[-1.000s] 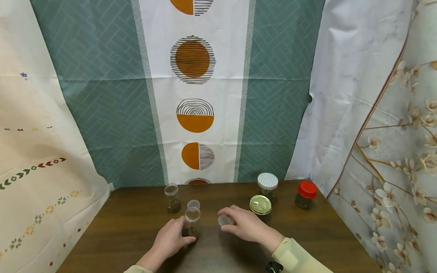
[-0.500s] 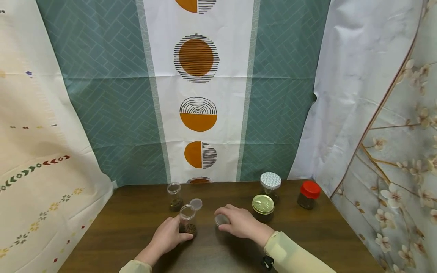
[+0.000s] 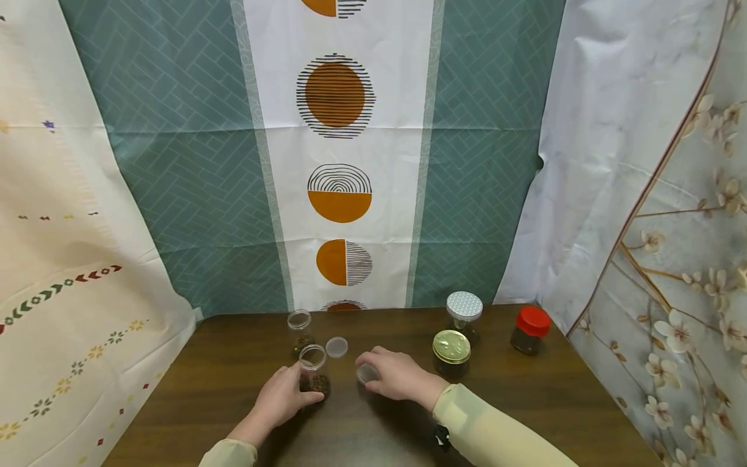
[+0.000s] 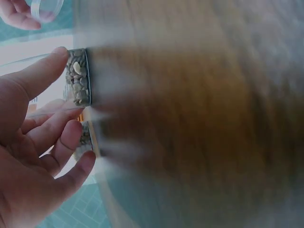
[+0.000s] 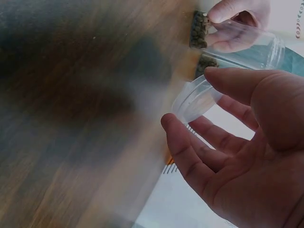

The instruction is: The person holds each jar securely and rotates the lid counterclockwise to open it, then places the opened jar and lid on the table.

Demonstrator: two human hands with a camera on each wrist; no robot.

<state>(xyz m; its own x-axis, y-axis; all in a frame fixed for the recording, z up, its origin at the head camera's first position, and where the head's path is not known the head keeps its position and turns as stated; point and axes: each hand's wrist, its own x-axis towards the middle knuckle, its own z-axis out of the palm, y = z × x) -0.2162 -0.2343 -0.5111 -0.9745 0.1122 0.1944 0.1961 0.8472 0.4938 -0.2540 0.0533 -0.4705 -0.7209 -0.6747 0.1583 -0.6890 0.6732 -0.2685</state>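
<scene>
My left hand (image 3: 283, 394) grips the lower part of a clear plastic jar (image 3: 316, 370). The jar stands upright and uncapped, with a layer of small brown grains (image 4: 78, 78) at its bottom. Between the thumb and fingers of my right hand (image 3: 398, 375) is a clear round lid (image 5: 195, 100), tilted, a short way right of the jar. A second clear lid (image 3: 336, 347) lies on the table just behind. Another open clear jar (image 3: 300, 332) with grains in it stands behind the held one, partly hidden by it.
On the right of the brown table (image 3: 525, 402) stand three lidded jars: one with a gold lid (image 3: 452, 346), one with a patterned white lid (image 3: 464, 305) and one with a red lid (image 3: 533, 320). A curtain (image 3: 198, 162) hangs behind the table's back edge.
The left hand has shifted slightly left with the jar, uncovering more of the lid on the table. My right hand has moved left with its lid, closer to the jar.
</scene>
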